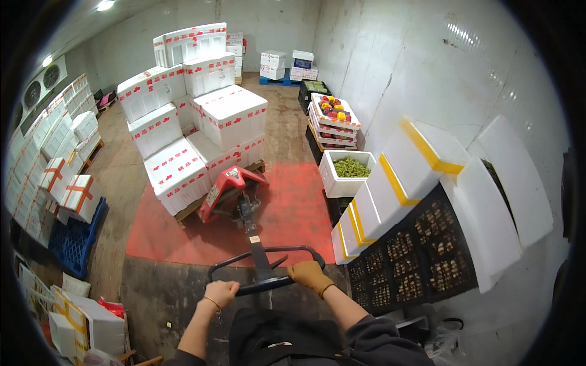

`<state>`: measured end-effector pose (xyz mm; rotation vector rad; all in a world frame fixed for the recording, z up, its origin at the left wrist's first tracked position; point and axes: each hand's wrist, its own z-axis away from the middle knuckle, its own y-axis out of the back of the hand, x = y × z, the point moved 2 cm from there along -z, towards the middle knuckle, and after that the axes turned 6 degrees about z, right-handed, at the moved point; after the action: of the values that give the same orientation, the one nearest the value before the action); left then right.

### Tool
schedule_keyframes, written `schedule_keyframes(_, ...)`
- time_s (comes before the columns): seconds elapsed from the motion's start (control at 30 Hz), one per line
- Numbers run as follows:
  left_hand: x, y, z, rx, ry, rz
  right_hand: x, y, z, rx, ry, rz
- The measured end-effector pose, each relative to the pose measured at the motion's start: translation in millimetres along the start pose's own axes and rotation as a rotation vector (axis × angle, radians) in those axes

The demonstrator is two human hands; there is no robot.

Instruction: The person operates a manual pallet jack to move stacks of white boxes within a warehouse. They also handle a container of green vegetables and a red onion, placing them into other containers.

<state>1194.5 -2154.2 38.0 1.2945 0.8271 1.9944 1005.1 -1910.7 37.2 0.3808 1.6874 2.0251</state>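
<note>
Both my hands grip the black loop handle (261, 287) of a red pallet jack (233, 183). Bare and wearing a bracelet, my left hand (221, 293) is closed around the handle's left end. My right hand (311, 277), in a tan work glove, holds its right side near a small black lever (279, 261). Ahead, the jack's red body meets a wooden pallet (190, 212). On that pallet rises an uneven stack of white foam boxes (176, 169) sealed with red-printed tape. The forks are hidden beneath the load.
A red mat (297, 206) covers the floor around the jack. On the right stand a foam box of green vegetables (350, 167), a tray of bell peppers (334, 109), yellow-taped boxes (393, 183) and black crates (403, 265). A blue pallet (75, 242) lies at left, by stacked boxes.
</note>
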Motion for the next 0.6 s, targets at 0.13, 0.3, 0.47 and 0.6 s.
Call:
schedule_keyframes(0.13, -3.8, 49.0, 48.2, 0.15, -0.033, 0.036, -61.2, 40.4, 25.9, 0.091, -0.095, -0.014)
schedule_keyframes(0.3, -28.0, -8.3, 191.4, 0.092, -0.028, -0.109, -169.4, 4.3, 141.6, 0.056, -0.211, -0.004)
schedule_keyframes(0.47, 14.0, -67.2, 309.7, 0.158, -0.129, -0.316, -217.5, -33.0, 261.6, 0.289, 0.056, 0.251)
schedule_keyframes(0.6, 76.7, -133.9, 387.7, 0.07, -0.116, -0.4, -207.2, -69.0, 369.2, 0.394, 0.141, 0.399)
